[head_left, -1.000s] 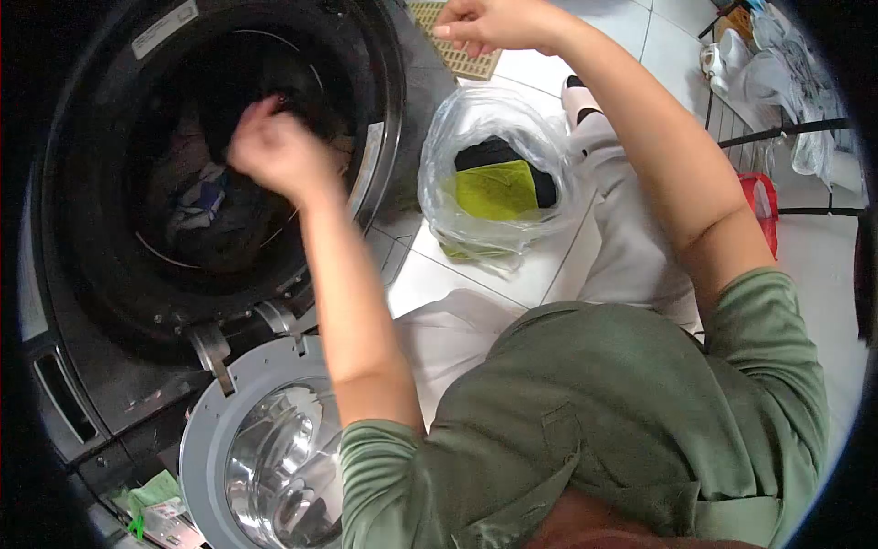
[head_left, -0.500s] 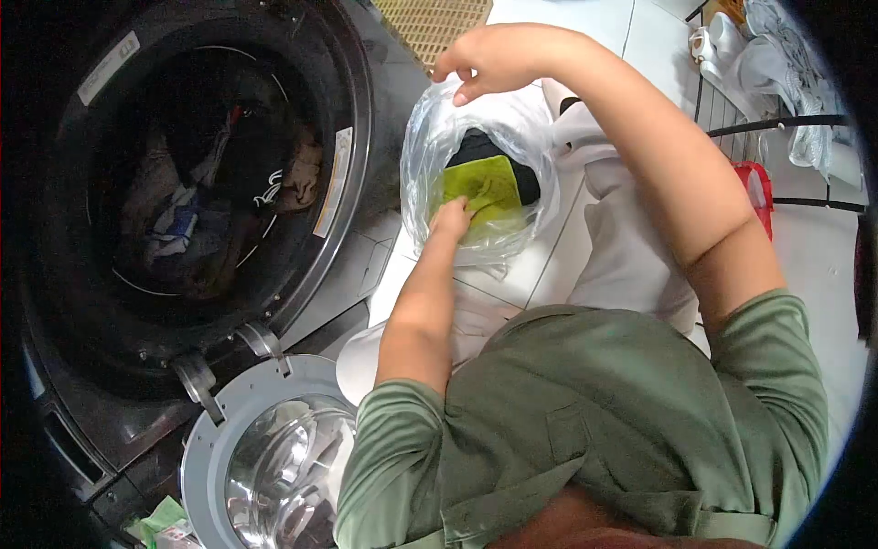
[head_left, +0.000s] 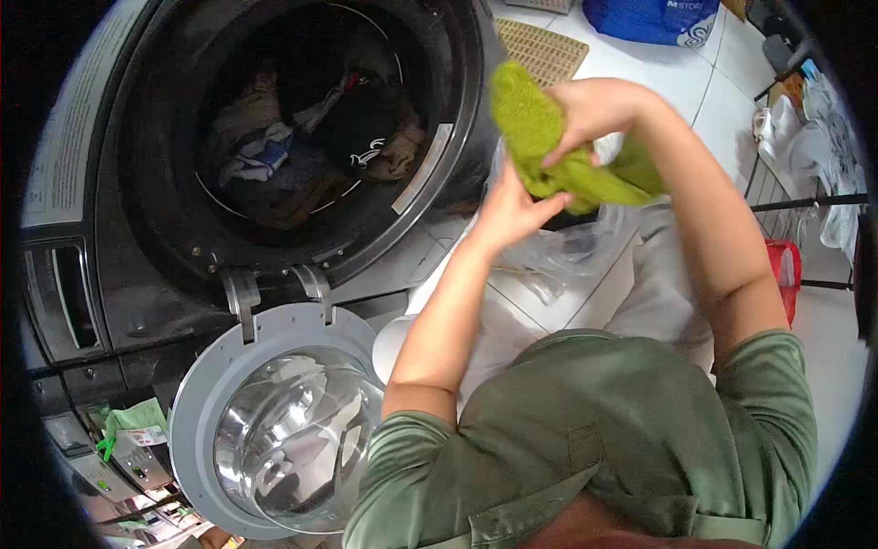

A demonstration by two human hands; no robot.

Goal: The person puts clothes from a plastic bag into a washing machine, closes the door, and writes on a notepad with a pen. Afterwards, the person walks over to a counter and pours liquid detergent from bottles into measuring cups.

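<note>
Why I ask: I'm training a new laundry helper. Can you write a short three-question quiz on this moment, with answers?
1. Multiple choice: what are the left hand and right hand both holding?
A) A blue bag
B) A green cloth
C) A white shoe

2. True or false: the round door of the machine hangs open, and clothes lie in the drum.

3. Fill in the gap: of the two hands, the ____ one is nearer the drum.

Key: 1. B; 2. true; 3. left
</note>
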